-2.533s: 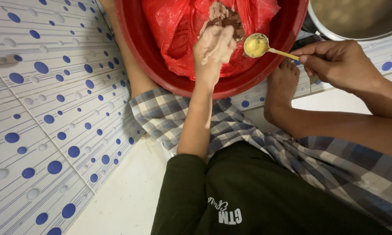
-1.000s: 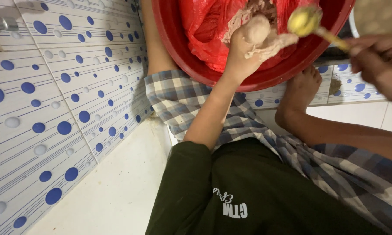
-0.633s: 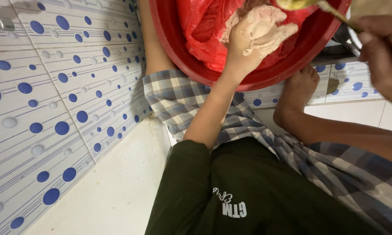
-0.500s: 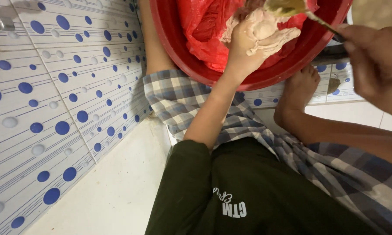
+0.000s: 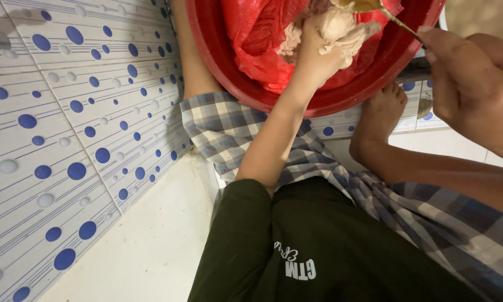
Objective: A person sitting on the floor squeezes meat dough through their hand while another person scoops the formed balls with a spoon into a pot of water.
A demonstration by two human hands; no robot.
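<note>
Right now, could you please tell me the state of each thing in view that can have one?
left hand: smeared with pale dough, closed on a lump
right hand: pinching the spoon handle
spoon: bowl over the dough, partly out of frame
red basin: lined with plastic
red plastic bag: crumpled, open

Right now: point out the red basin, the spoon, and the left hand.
red basin (image 5: 341, 100), head view, on its lower rim.
spoon (image 5: 399, 23), head view, on the thin handle.
left hand (image 5: 332, 36), head view, on the dough-coated middle of the hand.
</note>
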